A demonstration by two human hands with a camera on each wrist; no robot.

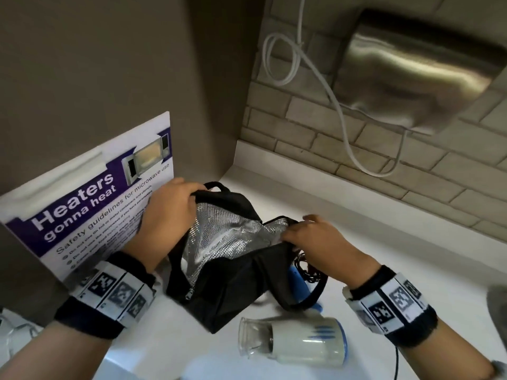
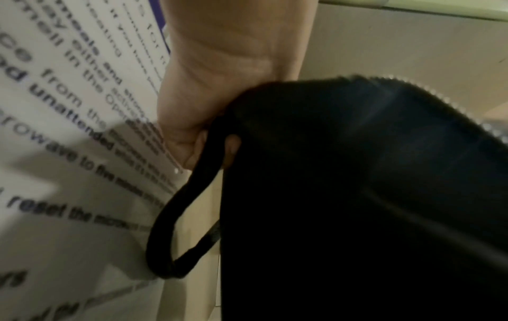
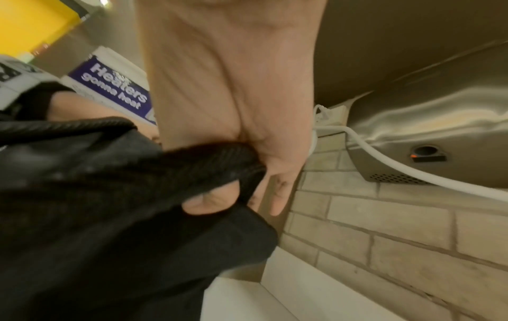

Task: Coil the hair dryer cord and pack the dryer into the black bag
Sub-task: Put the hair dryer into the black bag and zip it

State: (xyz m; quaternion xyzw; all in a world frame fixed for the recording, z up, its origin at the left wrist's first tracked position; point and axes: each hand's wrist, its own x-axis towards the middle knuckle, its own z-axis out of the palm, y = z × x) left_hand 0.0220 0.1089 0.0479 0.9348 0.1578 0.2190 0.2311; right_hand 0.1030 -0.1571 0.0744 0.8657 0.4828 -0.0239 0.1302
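A black bag (image 1: 233,292) with silver foil lining (image 1: 219,234) stands open on the white counter. My left hand (image 1: 167,212) grips the bag's far left rim, its handle loop (image 2: 176,217) hanging below the fist. My right hand (image 1: 310,237) pinches the right rim (image 3: 219,160), thumb under the fabric. The white and blue hair dryer (image 1: 299,341) lies on its side in front of the bag, nozzle to the left. Its coiled dark cord (image 1: 308,270) lies behind the bag under my right hand, mostly hidden.
A purple and white microwave safety sign (image 1: 90,204) leans against the left wall. A steel hand dryer (image 1: 428,69) with a white cable (image 1: 329,86) hangs on the tiled wall (image 1: 343,149) behind. The white counter (image 1: 384,237) stretches to the right.
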